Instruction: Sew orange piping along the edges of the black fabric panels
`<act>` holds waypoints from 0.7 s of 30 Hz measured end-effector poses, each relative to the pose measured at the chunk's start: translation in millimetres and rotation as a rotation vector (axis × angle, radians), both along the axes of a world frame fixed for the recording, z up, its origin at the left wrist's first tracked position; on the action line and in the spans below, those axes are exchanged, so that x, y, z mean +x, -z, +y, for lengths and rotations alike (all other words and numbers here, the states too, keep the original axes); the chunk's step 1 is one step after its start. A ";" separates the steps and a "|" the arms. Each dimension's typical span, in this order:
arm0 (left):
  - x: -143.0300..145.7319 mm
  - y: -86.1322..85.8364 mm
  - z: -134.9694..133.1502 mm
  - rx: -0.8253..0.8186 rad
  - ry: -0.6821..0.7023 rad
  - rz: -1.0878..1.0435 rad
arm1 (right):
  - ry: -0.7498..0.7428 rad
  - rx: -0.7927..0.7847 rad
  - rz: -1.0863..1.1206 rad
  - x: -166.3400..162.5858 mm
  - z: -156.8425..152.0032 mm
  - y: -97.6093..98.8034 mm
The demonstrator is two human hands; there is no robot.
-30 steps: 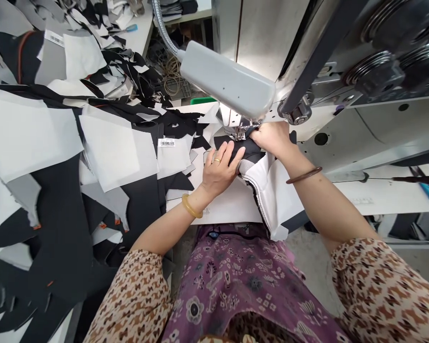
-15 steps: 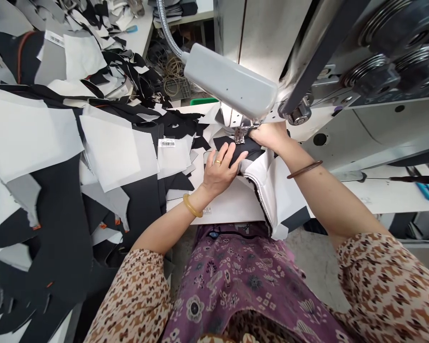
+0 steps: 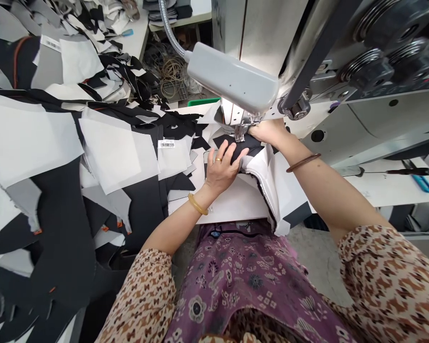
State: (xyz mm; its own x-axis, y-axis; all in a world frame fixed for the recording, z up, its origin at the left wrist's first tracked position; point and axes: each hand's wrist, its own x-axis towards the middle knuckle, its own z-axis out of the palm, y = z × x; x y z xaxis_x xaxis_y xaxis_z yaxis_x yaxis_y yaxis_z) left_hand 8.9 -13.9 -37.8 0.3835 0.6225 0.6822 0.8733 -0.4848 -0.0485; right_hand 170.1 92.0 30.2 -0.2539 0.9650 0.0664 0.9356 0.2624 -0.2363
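Note:
My left hand (image 3: 221,169) lies with fingers spread on a black and white fabric piece (image 3: 248,145), just in front of the sewing machine's presser foot (image 3: 240,132). My right hand (image 3: 270,132) is at the far right side of the foot, its fingers together and bent onto the black fabric; the fingertips are partly hidden by the machine. The fabric's white, padded-looking part (image 3: 266,178) with a dark edge hangs from the foot toward the purple apron (image 3: 232,276). The needle itself is hard to make out.
A grey lamp (image 3: 232,78) hangs over the foot. Black and white cut panels (image 3: 117,152) pile up at left, with scraps behind. At right lie a dark-handled tool (image 3: 409,172) and a blue cutter (image 3: 423,183). Thread tension knobs (image 3: 373,69) sit upper right.
The view has shifted slightly. Both hands keep nearly the same places by the presser foot, and I see no clear movement of the fabric.

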 end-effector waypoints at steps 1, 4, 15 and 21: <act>1.2 -0.7 1.6 0.019 -0.009 -0.006 | 0.012 -0.011 0.016 -0.6 2.3 -0.3; 3.4 -3.2 5.9 0.005 0.000 -0.036 | 0.048 0.003 0.023 -0.4 0.2 -3.9; 0.5 -7.5 9.7 -0.101 0.048 -0.060 | -0.161 0.152 0.191 4.5 -139.1 -22.8; 0.9 -12.1 6.6 0.014 -0.009 -0.016 | 0.116 0.065 0.276 -24.1 -166.7 7.7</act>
State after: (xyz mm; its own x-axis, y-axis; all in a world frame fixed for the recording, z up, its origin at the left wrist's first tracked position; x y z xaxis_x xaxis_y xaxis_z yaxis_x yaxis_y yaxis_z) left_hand 9.8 -7.3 -25.7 0.3671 0.6164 0.6966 0.8783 -0.4763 -0.0414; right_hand 146.0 -74.8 22.5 -0.1061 0.9778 0.1805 0.8631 0.1806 -0.4715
